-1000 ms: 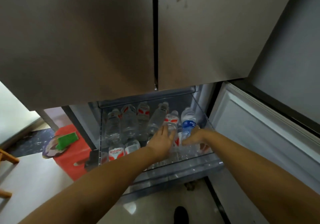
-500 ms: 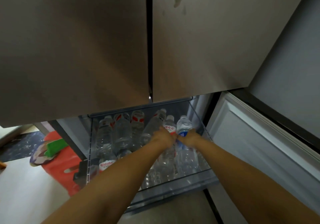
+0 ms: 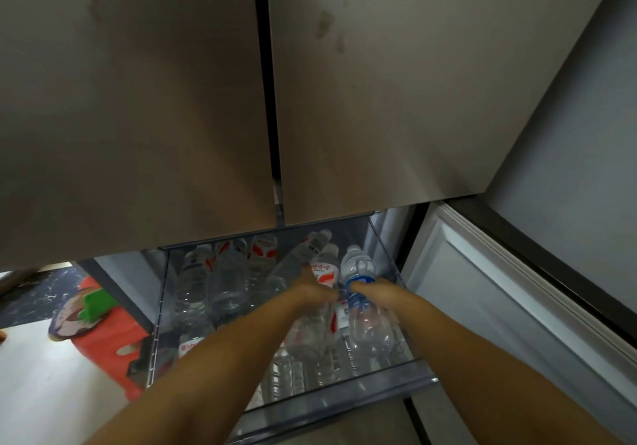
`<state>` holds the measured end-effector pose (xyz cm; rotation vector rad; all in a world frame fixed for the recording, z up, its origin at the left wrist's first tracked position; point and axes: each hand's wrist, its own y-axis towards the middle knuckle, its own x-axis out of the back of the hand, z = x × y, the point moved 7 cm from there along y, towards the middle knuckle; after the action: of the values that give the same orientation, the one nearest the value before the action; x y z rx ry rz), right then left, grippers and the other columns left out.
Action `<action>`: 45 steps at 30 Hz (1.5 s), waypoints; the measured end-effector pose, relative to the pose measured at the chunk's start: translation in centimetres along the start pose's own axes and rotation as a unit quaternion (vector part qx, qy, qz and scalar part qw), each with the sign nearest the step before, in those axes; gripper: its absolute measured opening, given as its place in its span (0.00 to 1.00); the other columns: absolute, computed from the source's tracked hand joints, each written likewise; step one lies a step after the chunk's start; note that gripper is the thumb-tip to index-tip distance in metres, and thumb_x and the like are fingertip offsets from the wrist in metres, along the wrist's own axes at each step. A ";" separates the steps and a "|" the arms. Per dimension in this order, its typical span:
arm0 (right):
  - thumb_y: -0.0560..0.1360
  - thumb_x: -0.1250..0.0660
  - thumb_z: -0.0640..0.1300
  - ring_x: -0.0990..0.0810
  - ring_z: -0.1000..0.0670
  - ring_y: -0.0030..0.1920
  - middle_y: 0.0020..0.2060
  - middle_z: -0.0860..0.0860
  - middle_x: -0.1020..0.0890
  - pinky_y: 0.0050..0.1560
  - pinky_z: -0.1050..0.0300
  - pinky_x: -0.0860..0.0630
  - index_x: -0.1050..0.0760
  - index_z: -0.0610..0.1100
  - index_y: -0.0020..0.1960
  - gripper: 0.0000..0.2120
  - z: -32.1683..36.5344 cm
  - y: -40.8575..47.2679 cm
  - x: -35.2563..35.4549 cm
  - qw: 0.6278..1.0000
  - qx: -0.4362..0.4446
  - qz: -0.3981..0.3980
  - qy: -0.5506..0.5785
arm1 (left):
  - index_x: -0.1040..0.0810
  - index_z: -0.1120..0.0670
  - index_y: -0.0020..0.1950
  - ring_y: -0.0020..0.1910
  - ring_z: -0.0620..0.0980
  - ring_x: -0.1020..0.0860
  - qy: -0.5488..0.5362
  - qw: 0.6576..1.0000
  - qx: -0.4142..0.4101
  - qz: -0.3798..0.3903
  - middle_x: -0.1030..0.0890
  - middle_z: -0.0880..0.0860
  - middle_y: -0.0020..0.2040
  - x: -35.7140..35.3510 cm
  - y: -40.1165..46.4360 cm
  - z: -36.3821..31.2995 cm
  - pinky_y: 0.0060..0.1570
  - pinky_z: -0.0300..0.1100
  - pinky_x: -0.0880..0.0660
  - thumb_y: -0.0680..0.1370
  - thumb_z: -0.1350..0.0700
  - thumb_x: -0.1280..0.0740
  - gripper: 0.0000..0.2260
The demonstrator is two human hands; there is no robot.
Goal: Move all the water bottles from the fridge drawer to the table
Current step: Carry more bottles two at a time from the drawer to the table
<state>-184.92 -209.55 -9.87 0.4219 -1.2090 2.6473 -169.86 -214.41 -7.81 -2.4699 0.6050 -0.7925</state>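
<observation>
The clear fridge drawer (image 3: 344, 399) is pulled out below two closed fridge doors and holds several clear water bottles. My left hand (image 3: 315, 287) is wrapped around a red-and-white labelled bottle (image 3: 324, 272) near the drawer's right side. Just to its right, my right hand (image 3: 374, 289) grips a blue-labelled bottle (image 3: 358, 268). Both bottles stand tilted, their tops pointing toward the back of the drawer. More bottles (image 3: 224, 279) lie in the left half, and others rest under my forearms.
The lower fridge door (image 3: 499, 306) hangs open at the right. A red stool (image 3: 103, 344) with a green item (image 3: 98, 303) on a patterned cloth stands left of the drawer on the pale floor. The upper doors (image 3: 310, 99) loom directly ahead.
Both hands went from reaching over the bottles to closing around one each, and the two bottles have tipped up. My view has dropped lower and closer to the fridge doors.
</observation>
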 end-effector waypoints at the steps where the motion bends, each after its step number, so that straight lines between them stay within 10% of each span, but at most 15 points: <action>1: 0.73 0.30 0.50 0.19 0.44 0.44 0.50 0.42 0.19 0.44 0.53 0.21 0.27 0.36 0.62 0.23 -0.3 -0.3 0.2 0.999 -0.008 0.015 0.040 | 0.39 0.55 0.72 0.50 0.48 0.24 -0.037 0.999 -0.027 0.020 0.25 0.53 0.54 0.4 -0.8 -0.6 0.49 0.38 0.24 0.72 0.57 0.26 0.33; 4: 0.74 0.31 0.51 0.20 0.44 0.41 0.45 0.42 0.19 0.50 0.49 0.21 0.24 0.36 0.58 0.21 -0.5 -1.7 0.7 0.988 -0.014 0.044 0.146 | 0.26 0.53 0.51 0.42 0.45 0.22 -0.093 0.989 -0.067 0.094 0.22 0.51 0.44 1.3 -2.9 -1.1 0.39 0.36 0.22 0.73 0.63 0.29 0.11; 9: 0.73 0.30 0.49 0.18 0.43 0.34 0.36 0.40 0.18 0.39 0.50 0.20 0.24 0.37 0.55 0.17 0.1 -5.4 1.1 0.951 0.004 0.080 0.299 | 0.22 0.59 0.59 0.52 0.58 0.19 -0.187 0.963 -0.014 0.193 0.18 0.60 0.54 1.1 -5.0 -1.5 0.59 0.56 0.24 0.69 0.55 0.26 0.21; 14: 0.73 0.30 0.52 0.18 0.42 0.38 0.43 0.40 0.19 0.38 0.50 0.19 0.25 0.38 0.60 0.22 -1.9 -10.4 2.0 0.919 0.046 0.055 0.388 | 0.22 0.59 0.61 0.45 0.56 0.19 -0.237 0.947 0.004 0.218 0.17 0.59 0.48 0.7 -8.0 -1.2 0.50 0.50 0.22 0.66 0.46 0.25 0.28; 18: 0.73 0.31 0.49 0.20 0.47 0.36 0.37 0.43 0.19 0.40 0.54 0.22 0.23 0.39 0.52 0.15 -3.6 -14.2 2.7 0.895 0.104 0.035 0.432 | 0.20 0.58 0.47 0.33 0.53 0.17 -0.264 0.938 -0.015 0.226 0.16 0.56 0.36 -0.4 -11.1 -2.2 0.37 0.45 0.20 0.74 0.47 0.30 0.15; 24: 0.75 0.30 0.46 0.21 0.51 0.40 0.42 0.48 0.20 0.38 0.60 0.24 0.27 0.42 0.58 0.14 -7.5 -21.3 5.9 0.917 0.185 -0.225 0.273 | 0.28 0.54 0.66 0.53 0.55 0.20 -0.131 0.954 -0.189 0.191 0.19 0.55 0.55 -3.6 -14.8 -5.4 0.57 0.55 0.23 0.73 0.50 0.28 0.24; 28: 0.74 0.29 0.46 0.24 0.56 0.44 0.50 0.51 0.24 0.37 0.66 0.29 0.33 0.45 0.64 0.22 -12.1 -25.5 7.4 0.893 0.221 -0.335 0.205 | 0.32 0.51 0.65 0.53 0.51 0.21 -0.046 0.946 -0.279 0.159 0.22 0.52 0.56 -8.2 -18.1 -6.3 0.54 0.50 0.21 0.69 0.51 0.24 0.28; 45: 0.71 0.26 0.47 0.20 0.51 0.47 0.48 0.52 0.22 0.48 0.56 0.23 0.35 0.48 0.66 0.28 -48.3 -50.3 6.3 0.798 0.039 -0.557 0.228 | 0.31 0.51 0.59 0.48 0.52 0.21 0.147 0.849 -0.404 0.307 0.21 0.51 0.51 -35.0 -40.9 3.6 0.47 0.45 0.23 0.69 0.52 0.25 0.23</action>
<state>-184.35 -139.91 -2.46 0.3191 -0.4273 1.5953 -182.70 -162.34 -2.29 -2.5325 2.0765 -0.7294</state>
